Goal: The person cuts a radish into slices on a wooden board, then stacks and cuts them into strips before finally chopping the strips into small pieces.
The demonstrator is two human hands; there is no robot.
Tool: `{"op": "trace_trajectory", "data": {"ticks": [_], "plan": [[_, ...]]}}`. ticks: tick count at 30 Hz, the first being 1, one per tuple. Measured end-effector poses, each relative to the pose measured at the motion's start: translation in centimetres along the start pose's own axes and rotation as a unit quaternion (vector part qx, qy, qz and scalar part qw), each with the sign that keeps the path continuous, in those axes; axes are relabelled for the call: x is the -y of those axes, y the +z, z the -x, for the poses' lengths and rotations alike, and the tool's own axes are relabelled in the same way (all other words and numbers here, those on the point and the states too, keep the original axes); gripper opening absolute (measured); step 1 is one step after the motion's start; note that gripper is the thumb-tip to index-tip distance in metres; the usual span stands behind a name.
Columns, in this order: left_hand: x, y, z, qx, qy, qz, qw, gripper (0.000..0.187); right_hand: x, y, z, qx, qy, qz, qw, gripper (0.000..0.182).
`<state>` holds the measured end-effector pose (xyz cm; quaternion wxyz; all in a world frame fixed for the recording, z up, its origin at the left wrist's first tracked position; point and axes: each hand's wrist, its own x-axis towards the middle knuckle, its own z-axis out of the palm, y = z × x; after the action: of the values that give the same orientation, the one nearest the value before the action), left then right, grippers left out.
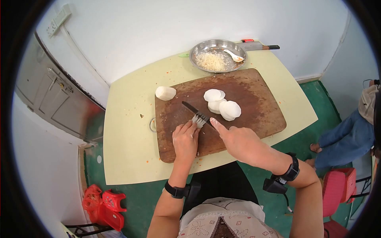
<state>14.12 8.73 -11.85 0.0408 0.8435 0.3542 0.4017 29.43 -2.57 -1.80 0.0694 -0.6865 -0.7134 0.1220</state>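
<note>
On the brown cutting board (246, 95), my right hand (242, 144) is closed round the handle of a knife (191, 107), its dark blade angled up to the left. The blade lies over a small stack of thin white strips (199, 121). Fingertips of my left hand (185, 141) press on the strips at their left side, close to the blade. Several round white slices (230, 110) overlap right of the knife. A peeled white chunk (165, 93) rests at the board's upper left edge.
Behind the board, a metal bowl (218, 55) holds pale shreds and a white spoon (233, 56). A cleaver (256, 46) lies beside it. Another person (347, 131) stands at the right. Red stools (105, 206) are at the lower left, a red chair (334, 190) at the lower right.
</note>
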Motion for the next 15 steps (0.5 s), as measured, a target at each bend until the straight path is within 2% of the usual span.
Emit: {"op": "trace_trajectory", "data": {"ticks": [4,7,8,11,15], "plan": [[0.0,0.0,-0.1,0.000,-0.004,0.003,1.000,0.018,1.0,1.4,-0.4,0.004,-0.016,0.030,0.999,0.064],[0.1,0.1,0.0,-0.008,0.002,0.002,1.000,0.017,0.1,1.8,-1.4,-0.027,-0.039,0.005,0.999,0.066],[0.1,0.1,-0.1,-0.010,0.002,0.004,1.000,0.016,-0.1,1.2,-1.8,0.002,-0.012,-0.022,1.000,0.065],[0.3,0.2,0.0,-0.015,0.002,0.005,1.000,0.016,-0.3,0.2,-1.5,0.003,0.018,-0.068,0.998,0.063],[0.1,0.2,0.1,-0.017,-0.001,0.005,1.000,0.016,0.0,0.1,-0.4,-0.030,-0.018,-0.053,0.998,0.062]]}}
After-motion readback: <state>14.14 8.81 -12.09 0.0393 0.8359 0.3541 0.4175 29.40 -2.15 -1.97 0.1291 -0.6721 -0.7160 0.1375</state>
